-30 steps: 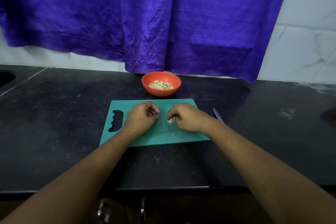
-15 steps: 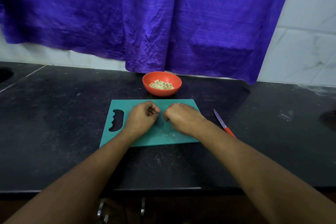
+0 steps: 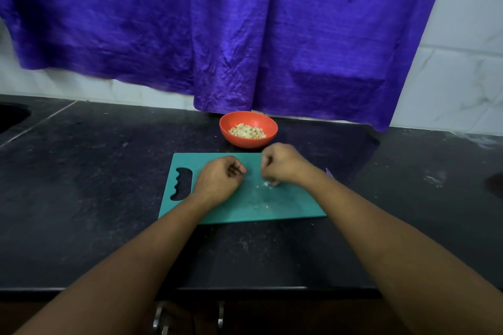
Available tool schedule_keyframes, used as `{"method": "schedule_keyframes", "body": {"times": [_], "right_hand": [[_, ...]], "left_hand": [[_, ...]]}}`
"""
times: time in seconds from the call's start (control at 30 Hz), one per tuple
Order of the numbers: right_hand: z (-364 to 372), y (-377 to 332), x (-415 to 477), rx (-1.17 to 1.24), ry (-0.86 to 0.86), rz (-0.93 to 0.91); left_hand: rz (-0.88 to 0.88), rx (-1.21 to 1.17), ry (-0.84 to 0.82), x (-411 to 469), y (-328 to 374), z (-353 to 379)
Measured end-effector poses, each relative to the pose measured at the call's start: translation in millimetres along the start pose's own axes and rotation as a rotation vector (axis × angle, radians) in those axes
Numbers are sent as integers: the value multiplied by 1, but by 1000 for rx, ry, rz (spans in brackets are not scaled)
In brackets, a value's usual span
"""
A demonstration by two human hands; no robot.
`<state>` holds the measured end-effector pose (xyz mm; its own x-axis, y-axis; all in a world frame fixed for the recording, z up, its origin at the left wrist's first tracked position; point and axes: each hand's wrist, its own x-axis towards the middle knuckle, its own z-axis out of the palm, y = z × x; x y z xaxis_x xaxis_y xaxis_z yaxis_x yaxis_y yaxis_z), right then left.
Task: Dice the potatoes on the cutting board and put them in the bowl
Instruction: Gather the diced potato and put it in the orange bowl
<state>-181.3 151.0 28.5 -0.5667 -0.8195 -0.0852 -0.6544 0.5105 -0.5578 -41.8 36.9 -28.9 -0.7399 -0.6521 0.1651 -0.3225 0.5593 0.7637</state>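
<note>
Since half a second ago the right hand (image 3: 283, 164) has drawn a little toward the far side of the teal plastic cutting board (image 3: 245, 208), uncovering a small pale cluster of potato scraps (image 3: 267, 184) under its fingertips. The knife's orange handle has slipped behind the forearm, so only the purple blade tip (image 3: 329, 172) shows.

Head view: the left hand (image 3: 220, 177) rests on the board in a loose fist. Nothing shows inside it, and whether it holds any pieces cannot be told. The right hand's fingers are curled downward and touch the scraps, but whether they pinch any is unclear. Most of the diced potato (image 3: 247, 131) already lies in the round orange bowl (image 3: 249, 143), which stands on the black stone tabletop (image 3: 81, 171) just beyond the board's far edge, below a hanging purple cloth (image 3: 217, 35).

Cutting looks finished and the step in hand seems to be clearing the last bits. Next, those crumbs need gathering into a firm pinch and a short carry over the bowl's rim, without scattering any onto the tabletop.
</note>
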Motion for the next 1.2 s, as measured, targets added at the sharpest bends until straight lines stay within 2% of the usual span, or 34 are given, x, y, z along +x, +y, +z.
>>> {"method": "schedule_keyframes", "body": {"times": [0.07,0.13,0.2,0.27,0.33,0.43,0.53,0.63,0.93,1.07,1.2], "right_hand": [[-14,10,2,434,-9,152],[-30,17,7,698,-4,198],[-43,16,18,869,11,183],[-52,8,34,937,62,147],[-57,-5,55,908,160,111],[-61,-21,86,681,312,53],[-56,-29,106,360,268,34],[-54,-28,116,173,308,-19],[-63,-22,111,123,332,-117],[-64,-25,111,-95,190,-151],[-71,-28,83,-14,155,-180]], "left_hand": [[-33,13,-46,6,0,-6],[-62,9,-78,13,0,-13],[-82,-11,-99,19,0,-17],[-89,-34,-92,22,-2,-17],[-82,-37,-69,24,-5,-14],[-70,-20,-52,26,-9,-12],[-59,13,-43,28,-10,-11],[-53,46,-44,30,-11,-10],[-37,113,-13,27,-10,-7],[-28,119,-19,25,-8,-7],[-21,112,-19,23,-10,-8]]}}
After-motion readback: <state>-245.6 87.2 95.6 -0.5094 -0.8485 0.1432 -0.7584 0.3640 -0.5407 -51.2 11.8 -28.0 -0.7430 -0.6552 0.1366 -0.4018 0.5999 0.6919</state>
